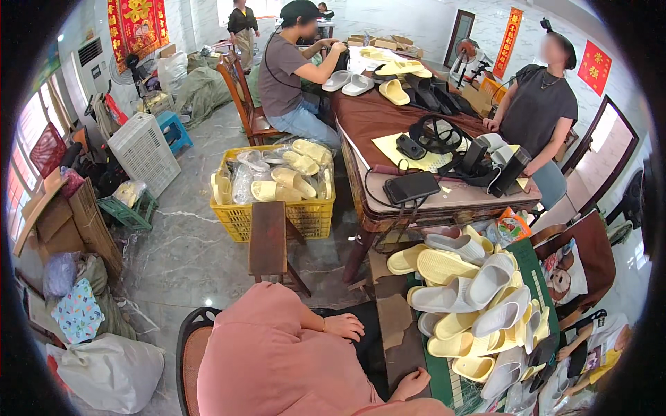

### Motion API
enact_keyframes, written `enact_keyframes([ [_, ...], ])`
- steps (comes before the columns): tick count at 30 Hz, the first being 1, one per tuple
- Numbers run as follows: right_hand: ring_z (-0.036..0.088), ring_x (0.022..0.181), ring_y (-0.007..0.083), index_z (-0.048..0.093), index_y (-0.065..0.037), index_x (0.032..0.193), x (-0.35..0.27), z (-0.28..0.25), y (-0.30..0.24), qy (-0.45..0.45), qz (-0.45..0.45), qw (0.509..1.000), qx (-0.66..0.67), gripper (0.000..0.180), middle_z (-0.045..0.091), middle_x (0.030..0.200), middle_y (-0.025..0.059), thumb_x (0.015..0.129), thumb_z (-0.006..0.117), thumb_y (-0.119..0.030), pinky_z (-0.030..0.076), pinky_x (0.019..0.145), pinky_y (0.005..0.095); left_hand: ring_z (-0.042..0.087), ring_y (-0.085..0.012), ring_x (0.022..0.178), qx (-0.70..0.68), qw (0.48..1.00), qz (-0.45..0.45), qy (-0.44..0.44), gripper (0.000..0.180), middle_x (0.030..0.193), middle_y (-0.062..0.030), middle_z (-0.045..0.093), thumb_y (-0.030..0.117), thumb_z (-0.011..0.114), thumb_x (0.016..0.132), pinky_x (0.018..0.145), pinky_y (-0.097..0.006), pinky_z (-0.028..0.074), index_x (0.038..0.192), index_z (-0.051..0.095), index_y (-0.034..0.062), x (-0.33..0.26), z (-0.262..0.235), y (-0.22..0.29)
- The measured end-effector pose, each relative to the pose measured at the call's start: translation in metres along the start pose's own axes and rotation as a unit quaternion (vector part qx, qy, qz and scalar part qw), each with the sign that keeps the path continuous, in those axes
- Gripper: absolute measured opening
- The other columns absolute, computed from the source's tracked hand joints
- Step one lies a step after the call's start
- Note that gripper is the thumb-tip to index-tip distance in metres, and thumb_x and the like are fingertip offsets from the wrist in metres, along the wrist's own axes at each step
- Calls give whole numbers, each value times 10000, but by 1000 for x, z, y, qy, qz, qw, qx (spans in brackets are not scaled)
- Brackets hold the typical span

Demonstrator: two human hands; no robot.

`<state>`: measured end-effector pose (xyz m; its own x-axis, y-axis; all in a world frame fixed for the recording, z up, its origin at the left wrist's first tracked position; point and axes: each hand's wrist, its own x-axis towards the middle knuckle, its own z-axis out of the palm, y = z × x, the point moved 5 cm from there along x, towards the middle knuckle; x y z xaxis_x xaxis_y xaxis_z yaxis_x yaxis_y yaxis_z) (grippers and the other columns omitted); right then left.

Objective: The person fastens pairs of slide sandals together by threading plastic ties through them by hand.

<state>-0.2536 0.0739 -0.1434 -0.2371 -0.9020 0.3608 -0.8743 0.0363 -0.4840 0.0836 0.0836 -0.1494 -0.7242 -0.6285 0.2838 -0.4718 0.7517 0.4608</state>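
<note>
Below the pink sleeve, my left hand (343, 326) lies on my black-trousered thigh, fingers spread and holding nothing. My right hand (411, 383) rests by the worn brown edge (401, 333) of a low table, its fingers loosely bent, with no object seen in it. Just beyond that hand, a large heap of yellow slippers (442, 267) and pale grey slippers (510, 312) covers a green board (531, 270). Neither hand touches the slippers.
A yellow crate (270, 225) of bagged slippers stands ahead, behind a wooden bench (268, 239). One person (295, 69) sits handling something dark at a brown-covered table (347, 111); another person (541, 104) is across it. White sacks (111, 371) and cardboard (76, 229) line the left.
</note>
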Motion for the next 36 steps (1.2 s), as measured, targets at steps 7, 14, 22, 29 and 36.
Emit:
enact_keyframes([
  [7, 544, 815, 330, 599, 0, 878, -2, 0, 1, -6, 10, 1000, -15, 98, 541, 856, 156, 828, 522, -36, 454, 718, 409, 421, -252, 1238, -12, 1000, 0, -2, 248, 1242, -53, 518, 286, 589, 850, 1013, -484, 294, 1073, 583, 177, 1, -4, 1],
  [14, 543, 813, 332, 600, 3, 878, -2, 0, 1, -3, -11, 1000, -6, 102, 543, 858, 159, 830, 520, -38, 456, 722, 409, 416, -254, 1243, -16, 1000, -4, -10, 239, 1245, -59, 510, 284, 577, 856, 1013, -486, 292, 1068, 581, 173, 1, -2, 1],
  [22, 547, 819, 333, 601, 2, 877, -3, 0, 3, 3, 3, 1000, -7, 96, 554, 865, 157, 825, 528, -35, 457, 727, 413, 410, -257, 1247, -14, 1000, 1, 4, 244, 1237, -66, 510, 271, 587, 845, 1014, -492, 291, 1065, 584, 166, -1, 2, -2],
  [29, 547, 825, 339, 606, -3, 888, -1, -3, -1, 5, 1, 1000, 0, 106, 555, 869, 157, 817, 533, -34, 454, 733, 419, 416, -257, 1236, -3, 1000, 2, 8, 249, 1233, -67, 513, 275, 599, 840, 1010, -490, 294, 1064, 586, 165, 1, -5, 4],
  [36, 545, 815, 338, 605, 3, 886, -2, -1, 2, 1, 0, 1000, -12, 104, 550, 861, 163, 812, 538, -27, 453, 728, 420, 416, -255, 1237, 8, 1000, 5, -6, 236, 1234, -65, 515, 278, 599, 842, 1010, -486, 295, 1051, 593, 168, 2, -2, 2],
])
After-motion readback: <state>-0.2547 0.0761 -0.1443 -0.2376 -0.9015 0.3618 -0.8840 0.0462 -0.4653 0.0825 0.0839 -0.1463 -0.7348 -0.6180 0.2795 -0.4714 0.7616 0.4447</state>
